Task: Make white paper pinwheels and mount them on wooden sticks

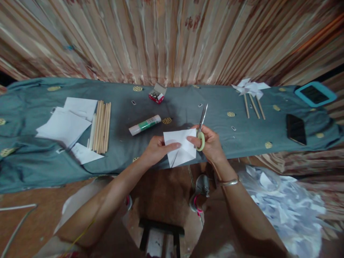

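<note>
A white paper square (185, 157) with creases and a cut running in from its lower edge is held over the table's front edge. My left hand (158, 150) grips its left side, thumb lying on top. With thumb and fingers, my right hand (209, 141) holds the paper's right side and also keeps a pair of scissors (201, 132) with pale green handles. The scissor blades point up and away from the paper. Just beyond my left hand lies a glue stick (145, 125) with a green and white label.
At left are white paper sheets (64, 123) and a row of wooden sticks (102, 125). A small open red box (156, 96) of metal pins sits at the back. Right: paper pinwheels (249, 87), a phone (296, 129), a blue-framed tablet (315, 94). A bag of paper scraps (287, 204) stands below.
</note>
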Motion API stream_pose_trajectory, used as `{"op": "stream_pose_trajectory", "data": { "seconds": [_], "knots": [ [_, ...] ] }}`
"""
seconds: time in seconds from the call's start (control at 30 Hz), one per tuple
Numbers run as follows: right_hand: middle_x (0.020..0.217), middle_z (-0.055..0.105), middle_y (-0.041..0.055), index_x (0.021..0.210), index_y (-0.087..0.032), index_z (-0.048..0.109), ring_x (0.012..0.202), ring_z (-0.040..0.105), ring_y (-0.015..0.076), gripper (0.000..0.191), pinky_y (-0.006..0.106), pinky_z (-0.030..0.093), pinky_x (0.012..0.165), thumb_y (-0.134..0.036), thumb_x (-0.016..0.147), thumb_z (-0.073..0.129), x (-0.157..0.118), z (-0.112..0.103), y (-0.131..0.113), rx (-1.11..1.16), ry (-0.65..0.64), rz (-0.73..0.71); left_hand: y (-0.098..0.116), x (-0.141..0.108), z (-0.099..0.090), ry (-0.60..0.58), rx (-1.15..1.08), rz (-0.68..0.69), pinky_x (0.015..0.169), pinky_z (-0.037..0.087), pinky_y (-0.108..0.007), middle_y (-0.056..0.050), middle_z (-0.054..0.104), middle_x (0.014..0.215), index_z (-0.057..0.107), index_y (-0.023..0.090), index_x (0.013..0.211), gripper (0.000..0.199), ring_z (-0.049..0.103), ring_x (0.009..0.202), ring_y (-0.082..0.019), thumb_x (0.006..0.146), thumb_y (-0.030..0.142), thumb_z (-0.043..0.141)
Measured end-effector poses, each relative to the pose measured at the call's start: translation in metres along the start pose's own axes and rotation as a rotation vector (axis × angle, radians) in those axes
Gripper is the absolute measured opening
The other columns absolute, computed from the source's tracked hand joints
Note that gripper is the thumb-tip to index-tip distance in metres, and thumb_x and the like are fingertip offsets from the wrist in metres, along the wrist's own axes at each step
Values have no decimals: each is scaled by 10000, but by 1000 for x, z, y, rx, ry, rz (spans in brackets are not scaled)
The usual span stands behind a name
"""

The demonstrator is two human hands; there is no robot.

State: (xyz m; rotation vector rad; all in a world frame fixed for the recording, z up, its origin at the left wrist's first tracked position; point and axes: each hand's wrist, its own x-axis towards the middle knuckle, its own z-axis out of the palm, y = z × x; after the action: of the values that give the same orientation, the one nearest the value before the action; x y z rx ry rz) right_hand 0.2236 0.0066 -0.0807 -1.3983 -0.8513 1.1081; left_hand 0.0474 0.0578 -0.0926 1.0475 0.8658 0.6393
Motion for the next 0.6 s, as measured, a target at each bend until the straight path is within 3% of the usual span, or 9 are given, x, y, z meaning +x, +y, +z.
{"op": "stream_pose_trajectory", "data": {
  "seconds": [0.2, 0.37, 0.6],
  "knots": [
    [581, 567, -72, 777, -242, 606, 490, 449, 90, 425, 235, 387, 453, -440, 510, 871, 2, 4, -2, -3, 40, -62, -4, 0, -3, -27, 96, -21, 514, 427, -219, -13, 680, 592, 734, 148, 610, 112, 563, 525, -135, 574, 232, 798],
    [583, 595, -73, 761, -233, 625, 504, 474, 93, 414, 234, 398, 477, -412, 483, 874, 5, 1, -7, 31, 85, -63, -3, 3, -6, -14, 163, -24, 423, 298, -190, 30, 568, 440, 668, 156, 479, 192, 437, 420, -86, 581, 296, 752],
    [626, 618, -74, 754, -225, 641, 538, 500, 90, 399, 234, 410, 526, -344, 457, 880, 11, -12, -7, 138, 187, -59, 8, 4, -9, -79, 200, 51, 505, 400, -218, -33, 650, 489, 695, 193, 477, 205, 504, 465, -116, 654, 297, 688]
  ]
}}
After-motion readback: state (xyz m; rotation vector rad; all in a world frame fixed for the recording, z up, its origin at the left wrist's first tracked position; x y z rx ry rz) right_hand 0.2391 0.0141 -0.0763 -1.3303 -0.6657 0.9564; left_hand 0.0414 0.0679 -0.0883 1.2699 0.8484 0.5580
